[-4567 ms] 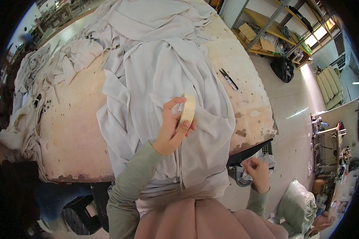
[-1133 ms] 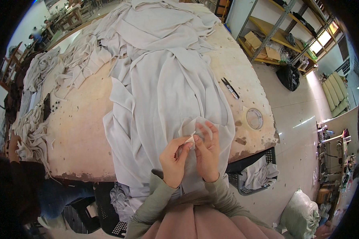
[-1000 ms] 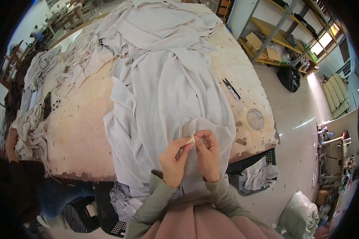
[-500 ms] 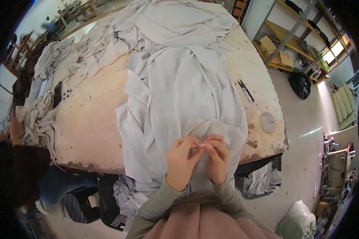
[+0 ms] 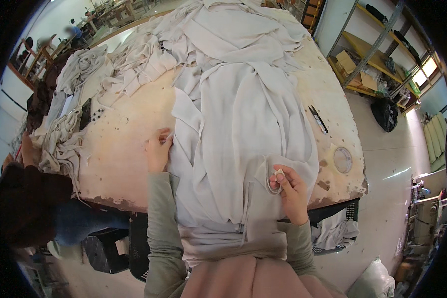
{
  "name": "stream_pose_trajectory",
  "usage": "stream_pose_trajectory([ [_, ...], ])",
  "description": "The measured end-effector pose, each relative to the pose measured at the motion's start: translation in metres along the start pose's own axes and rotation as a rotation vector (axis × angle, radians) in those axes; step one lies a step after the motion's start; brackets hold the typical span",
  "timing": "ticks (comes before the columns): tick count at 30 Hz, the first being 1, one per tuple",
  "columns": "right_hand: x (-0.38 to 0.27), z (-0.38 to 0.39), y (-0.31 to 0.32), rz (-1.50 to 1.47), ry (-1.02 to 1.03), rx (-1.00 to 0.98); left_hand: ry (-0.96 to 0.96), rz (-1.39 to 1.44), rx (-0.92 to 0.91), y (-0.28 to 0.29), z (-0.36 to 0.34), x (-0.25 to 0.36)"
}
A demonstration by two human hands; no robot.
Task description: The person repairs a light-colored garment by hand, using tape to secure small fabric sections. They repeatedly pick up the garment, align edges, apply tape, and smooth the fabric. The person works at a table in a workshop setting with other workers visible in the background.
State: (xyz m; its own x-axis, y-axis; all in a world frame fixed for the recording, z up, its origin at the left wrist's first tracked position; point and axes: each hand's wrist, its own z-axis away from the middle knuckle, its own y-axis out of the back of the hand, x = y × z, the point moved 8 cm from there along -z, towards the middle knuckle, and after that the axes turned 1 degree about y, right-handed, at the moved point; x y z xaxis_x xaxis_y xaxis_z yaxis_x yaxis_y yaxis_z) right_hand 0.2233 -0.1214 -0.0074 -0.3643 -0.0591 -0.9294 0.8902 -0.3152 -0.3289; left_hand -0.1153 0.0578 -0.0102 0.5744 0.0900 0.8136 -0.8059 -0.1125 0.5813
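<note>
Firstly, containers: a black perforated basket (image 5: 353, 210) stands below the right front edge of the table (image 5: 124, 154) and holds crumpled light grey cloth (image 5: 334, 232). A second black crate (image 5: 137, 243) stands below the front edge on the left, largely hidden by the person's sleeve, and its contents cannot be made out. On the metal-framed shelving (image 5: 365, 49) at upper right sit open cardboard boxes (image 5: 348, 62), their contents too small to tell. A black plastic bag (image 5: 385, 114) rests on the floor beside the shelving; a pale, filled sack (image 5: 375, 281) stands at lower right. The light grey garment (image 5: 243, 111) lies spread in folds over the middle of the table, its near end hanging over the front edge against the person; it occupies the space between the two hands. The left hand (image 5: 159, 149) is at the garment's left edge with fingers bent; whether it grips the cloth cannot be told. The right hand (image 5: 291, 192) is over the garment's lower right part, thumb and fingers pinched together on a small cream scrap (image 5: 278, 173). Right of the garment, black-handled snips (image 5: 319, 120) and a tape roll (image 5: 342, 160) lie flat on the table.
</note>
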Motion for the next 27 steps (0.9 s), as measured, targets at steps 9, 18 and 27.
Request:
stream_pose_trajectory([
  [9,-0.003,-0.007,0.009,0.134,0.017,-0.020,-0.229,0.890,-0.127,0.014,0.089,0.107],
  [18,-0.071,0.012,-0.030,0.671,0.652,-0.093,0.136,1.078,-0.588,-0.084,0.175,0.122],
  [27,-0.009,-0.004,-0.037,0.473,-0.123,-0.454,0.007,0.787,-0.343,-0.059,0.162,0.101],
])
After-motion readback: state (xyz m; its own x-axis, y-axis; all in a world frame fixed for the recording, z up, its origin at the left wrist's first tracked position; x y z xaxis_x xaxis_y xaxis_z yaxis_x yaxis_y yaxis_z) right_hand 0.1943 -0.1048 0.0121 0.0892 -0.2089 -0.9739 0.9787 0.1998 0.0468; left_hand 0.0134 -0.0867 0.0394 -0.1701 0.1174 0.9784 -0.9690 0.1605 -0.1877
